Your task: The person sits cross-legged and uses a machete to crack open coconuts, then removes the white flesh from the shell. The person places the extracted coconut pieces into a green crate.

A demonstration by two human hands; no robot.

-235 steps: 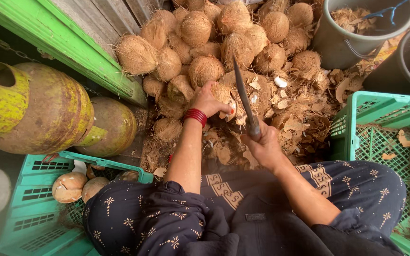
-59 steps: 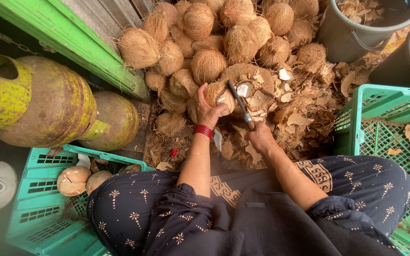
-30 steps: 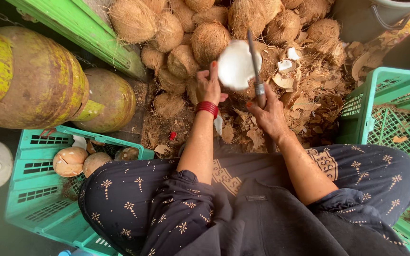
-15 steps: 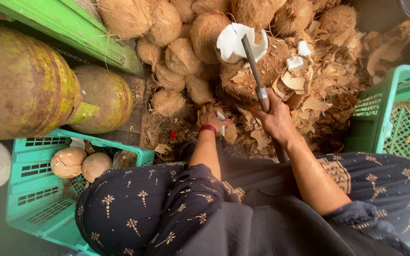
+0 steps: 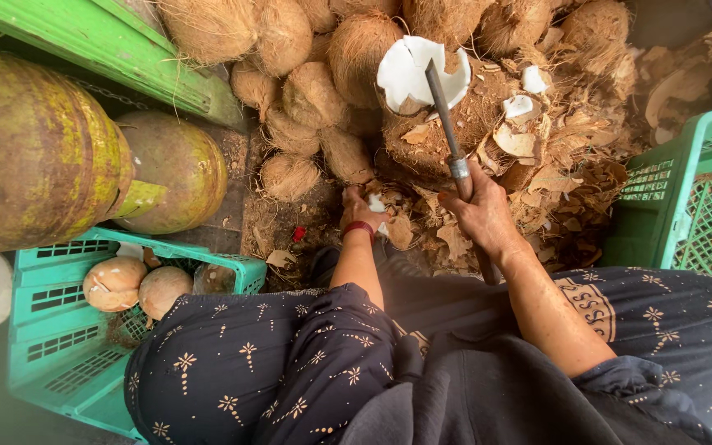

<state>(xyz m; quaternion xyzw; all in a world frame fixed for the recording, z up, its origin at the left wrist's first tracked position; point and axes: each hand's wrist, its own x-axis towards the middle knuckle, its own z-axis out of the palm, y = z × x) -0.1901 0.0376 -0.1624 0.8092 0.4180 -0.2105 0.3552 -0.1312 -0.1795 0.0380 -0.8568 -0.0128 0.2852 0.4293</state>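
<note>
My right hand point(image 5: 481, 212) grips the handle of a long chopping knife point(image 5: 447, 124). Its blade tip rests on a cracked white coconut point(image 5: 414, 72) lying on a mound of husk. My left hand point(image 5: 362, 208) is low on the husk-strewn ground, fingers around a small white coconut piece point(image 5: 377, 203); a red band circles the wrist. A heap of brown husked coconuts point(image 5: 290, 49) lies behind.
Two rusty yellow-green gas cylinders point(image 5: 59, 148) lie at the left. A green crate point(image 5: 51, 305) at lower left holds peeled coconuts point(image 5: 115, 282). Another green crate point(image 5: 686, 198) stands at the right. A green frame point(image 5: 100, 49) runs across the upper left. Husk scraps point(image 5: 570, 173) cover the ground.
My left hand let go of the white coconut and dropped to the ground near my knee. The coconut now rests cracked on the husk mound with the knife against it.
</note>
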